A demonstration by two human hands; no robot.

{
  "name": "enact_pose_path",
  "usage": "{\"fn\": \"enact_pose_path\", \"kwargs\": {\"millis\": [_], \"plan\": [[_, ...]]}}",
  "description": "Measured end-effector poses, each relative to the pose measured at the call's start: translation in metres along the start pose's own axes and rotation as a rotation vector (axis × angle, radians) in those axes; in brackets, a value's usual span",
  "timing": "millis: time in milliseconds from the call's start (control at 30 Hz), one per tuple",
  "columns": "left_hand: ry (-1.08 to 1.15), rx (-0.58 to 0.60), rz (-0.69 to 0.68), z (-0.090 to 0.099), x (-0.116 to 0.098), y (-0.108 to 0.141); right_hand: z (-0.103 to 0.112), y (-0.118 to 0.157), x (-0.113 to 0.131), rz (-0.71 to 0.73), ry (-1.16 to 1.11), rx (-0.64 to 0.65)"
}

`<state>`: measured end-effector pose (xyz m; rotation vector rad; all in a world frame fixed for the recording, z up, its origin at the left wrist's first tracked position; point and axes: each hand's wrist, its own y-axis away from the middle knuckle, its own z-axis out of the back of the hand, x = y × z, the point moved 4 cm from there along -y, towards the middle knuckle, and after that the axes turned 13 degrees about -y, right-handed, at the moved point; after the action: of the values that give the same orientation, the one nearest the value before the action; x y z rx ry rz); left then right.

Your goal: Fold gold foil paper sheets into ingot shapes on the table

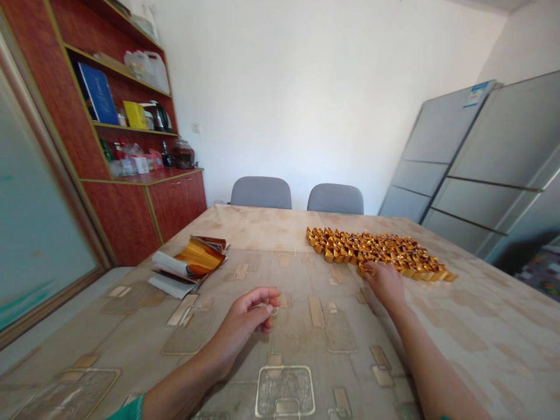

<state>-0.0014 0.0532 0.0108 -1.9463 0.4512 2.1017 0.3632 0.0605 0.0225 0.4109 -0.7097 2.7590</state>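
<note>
My right hand (385, 284) reaches to the near edge of a block of folded gold foil paper ingots (380, 248). Its fingertips close on one gold paper ingot (362, 268) at that edge, which the fingers partly cover. Over the middle of the table, my left hand (256, 309) is loosely curled, with a gap between thumb and forefinger and nothing visible in it. To its upper left lies a stack of gold foil paper sheets (202, 256), some bent over to show a pale underside. The ingots stand packed tightly in several rows.
A patterned plastic cover lies on the table (289, 344). Two grey chairs (261, 192) stand at the far side before a white wall. A red-brown shelf cabinet (175, 201) with bottles and jugs is on the left. Grey refrigerators (422, 146) stand at right.
</note>
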Motion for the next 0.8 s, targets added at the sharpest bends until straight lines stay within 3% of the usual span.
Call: {"fn": "enact_pose_path", "kwargs": {"millis": [333,467,500,567,600,733,800], "plan": [[-0.056,-0.038,-0.022,0.001,-0.003,-0.002,-0.009,-0.003,-0.004,0.058,0.129,-0.077],[-0.278,-0.084,-0.146,0.010,-0.004,-0.011,-0.006,-0.003,-0.001,0.101,0.104,-0.142],[-0.419,-0.131,-0.223,0.017,-0.008,-0.015,-0.005,-0.003,0.001,0.111,0.086,-0.165],[-0.838,-0.397,-0.443,0.040,-0.025,-0.019,-0.004,-0.003,0.004,0.140,0.034,-0.199],[-0.919,-0.474,-0.470,0.054,-0.032,-0.022,-0.004,-0.003,0.006,0.164,0.002,-0.205],[-1.126,-0.737,-0.417,0.116,-0.049,-0.031,-0.010,-0.001,0.020,0.267,-0.139,-0.193],[-1.237,-0.787,-0.351,0.137,-0.049,-0.034,-0.014,0.001,0.030,0.319,-0.199,-0.161]]}}
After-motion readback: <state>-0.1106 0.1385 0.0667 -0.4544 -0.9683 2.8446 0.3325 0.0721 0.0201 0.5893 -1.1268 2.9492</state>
